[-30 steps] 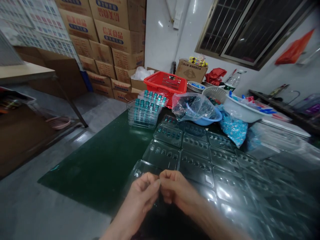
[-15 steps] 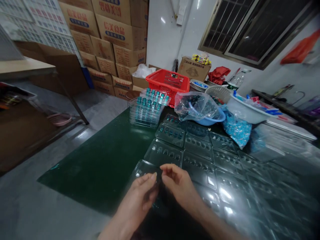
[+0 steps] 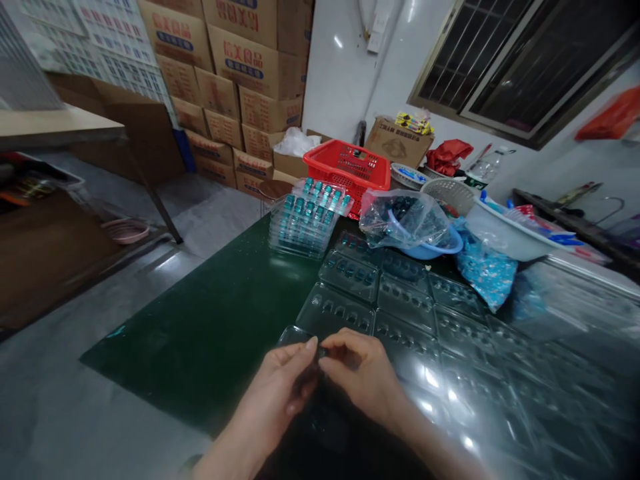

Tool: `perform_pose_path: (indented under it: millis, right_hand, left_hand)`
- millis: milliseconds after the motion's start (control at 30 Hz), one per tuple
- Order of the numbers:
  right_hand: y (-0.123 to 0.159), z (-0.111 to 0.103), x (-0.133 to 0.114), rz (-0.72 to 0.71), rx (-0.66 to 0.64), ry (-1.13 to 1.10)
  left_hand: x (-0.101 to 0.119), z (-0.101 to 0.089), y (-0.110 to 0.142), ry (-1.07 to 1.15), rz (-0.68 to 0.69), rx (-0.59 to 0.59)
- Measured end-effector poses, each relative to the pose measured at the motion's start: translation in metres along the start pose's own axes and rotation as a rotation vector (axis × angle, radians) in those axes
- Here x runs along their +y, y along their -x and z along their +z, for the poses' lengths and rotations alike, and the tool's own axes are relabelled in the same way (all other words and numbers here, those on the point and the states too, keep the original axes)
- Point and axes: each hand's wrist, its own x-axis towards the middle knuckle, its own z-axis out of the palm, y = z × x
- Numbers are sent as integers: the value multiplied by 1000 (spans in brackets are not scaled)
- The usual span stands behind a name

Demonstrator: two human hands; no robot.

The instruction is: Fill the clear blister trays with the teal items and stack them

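My left hand [image 3: 283, 377] is closed at the table's near edge, thumb tip against the index finger. Facing it, with fingertips almost meeting, my right hand [image 3: 365, 373] makes a pinch. A small dark thing seems to lie between the fingertips, too hidden to name. Just behind the hands a clear plastic tray [image 3: 291, 335] shows in part. Beyond it another clear tray [image 3: 333, 312] with a row of moulded hollows lies flat. More such trays cover the right side, among them a tray [image 3: 349, 273] with teal pieces in its hollows.
On the green table [image 3: 215, 307] stands a stack of filled clear trays [image 3: 307, 220] at the back. Behind it is a red basket [image 3: 320, 157]. A blue basin [image 3: 435, 250] with a plastic bag, a blue-patterned bag [image 3: 487, 270] and a white basin [image 3: 505, 230] stand at the right.
My right hand's thumb and index finger have come closer together into a pinch near my left fingertips. The view has shifted slightly, so the surroundings sit further right.
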Motion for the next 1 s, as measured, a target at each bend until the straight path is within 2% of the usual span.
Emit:
perform_pose_path:
  millis: [133,267,333,433,633,800,1000]
  right_hand:
    - [-21,-5,11,-80,24,105]
    - [-58,-11,30,-144,133,539]
    - [-74,-11,39,-150,121,699]
    - [-88,-6,47,-154,84,779]
    - [-93,5,47,-142,34,934]
    - [-95,13,41,-161,-3,1016]
    - [-89,2,28,-170,27,1015]
  left_hand:
    - [9,-4,-3,34,-4,46]
    - [17,-13,-3,103,40,161]
    - [20,-18,0,120,39,206]
    - [23,-24,5,140,17,260]
    - [20,-30,6,173,-10,257]
    - [18,-25,0,233,-14,253]
    - [21,-16,2,459,34,186]
